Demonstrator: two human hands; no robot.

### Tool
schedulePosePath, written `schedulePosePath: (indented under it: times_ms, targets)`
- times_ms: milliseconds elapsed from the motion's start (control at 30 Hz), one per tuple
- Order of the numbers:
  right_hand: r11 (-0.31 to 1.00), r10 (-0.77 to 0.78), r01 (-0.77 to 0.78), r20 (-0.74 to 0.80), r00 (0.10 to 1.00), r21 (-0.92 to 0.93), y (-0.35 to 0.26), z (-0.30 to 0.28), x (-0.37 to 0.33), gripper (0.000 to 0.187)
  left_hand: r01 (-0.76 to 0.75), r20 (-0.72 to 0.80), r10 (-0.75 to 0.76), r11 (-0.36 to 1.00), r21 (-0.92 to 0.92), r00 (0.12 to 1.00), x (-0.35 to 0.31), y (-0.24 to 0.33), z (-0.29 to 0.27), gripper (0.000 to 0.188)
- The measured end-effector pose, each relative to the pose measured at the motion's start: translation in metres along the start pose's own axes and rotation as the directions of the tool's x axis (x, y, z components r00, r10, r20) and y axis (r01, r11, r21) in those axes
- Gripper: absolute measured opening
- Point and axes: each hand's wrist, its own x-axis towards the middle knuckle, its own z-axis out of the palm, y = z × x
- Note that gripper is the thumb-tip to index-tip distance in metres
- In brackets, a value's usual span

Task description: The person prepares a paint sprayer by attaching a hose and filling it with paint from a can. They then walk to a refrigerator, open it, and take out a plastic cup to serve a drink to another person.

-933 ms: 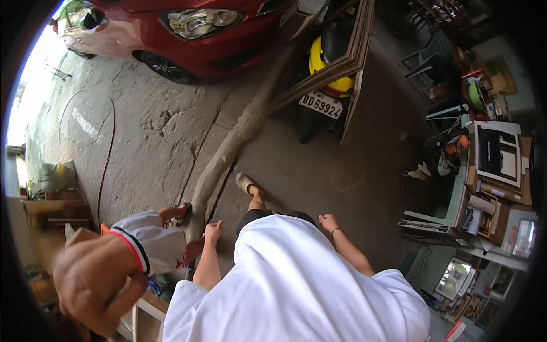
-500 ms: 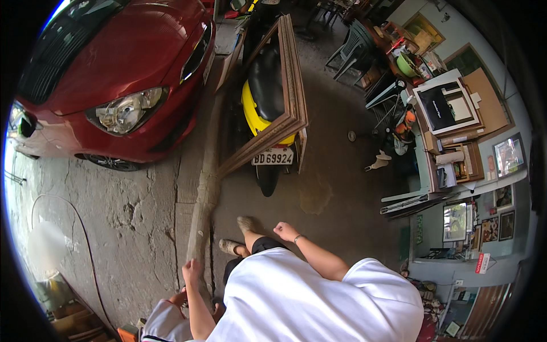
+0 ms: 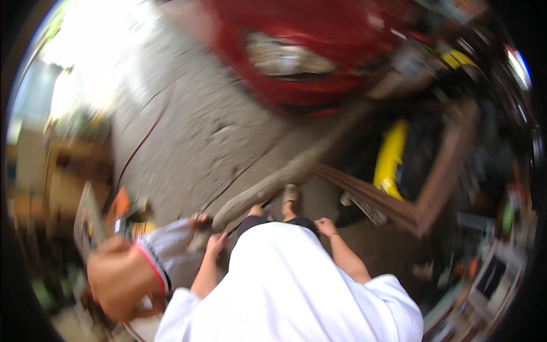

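My left hand (image 3: 216, 245) hangs beside my left thigh, its fingers curled and nothing visible in them. By my right hip is my right hand (image 3: 326, 226), also loosely closed with nothing showing in it; a band circles that wrist. Neither hand touches an object. Ahead and to the right, a large brown carved frame (image 3: 446, 171) leans around a black and yellow motorcycle (image 3: 393, 157). Motion blur softens most of the picture.
A raised concrete curb (image 3: 273, 182) crosses in front of my feet. Beyond it stands a red car (image 3: 319, 34). Close on my left a bare-backed person (image 3: 125, 279) is bent low, near an orange object (image 3: 118, 205). A hose (image 3: 139, 148) lies on the floor; wooden pieces (image 3: 74, 171) stand far left.
My view has swung left, so the car, motorcycle and frame have shifted right. More of the person on my left shows. My hands remain low and empty.
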Motion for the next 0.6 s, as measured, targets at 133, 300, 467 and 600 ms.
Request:
schedulePosePath:
  times_ms: [133,300,467,600]
  targets:
    - [0.986,0.076,-0.09,0.102,0.992,0.143,-0.035,-0.041,0.055,0.028,0.096,-0.114,-0.108,0.99,-0.103,0.988,-0.027,0.033,0.032,0.042]
    - [0.999,0.031,-0.029,0.152,0.988,-0.016,-0.094,-0.079,0.119,0.031,0.163,-0.214,-0.192,0.976,-0.146,0.958,-0.034,0.033,0.063,0.04]
    - [0.991,-0.023,0.051,0.217,0.976,-0.123,-0.165,-0.096,0.173,0.029,0.192,-0.267,-0.236,0.965,-0.178,0.934,-0.017,0.008,0.086,0.043]
    - [0.977,-0.043,0.084,0.206,0.978,-0.194,-0.238,-0.093,0.203,0.032,0.218,-0.17,-0.257,0.951,-0.219,0.951,0.019,-0.009,0.078,0.047]
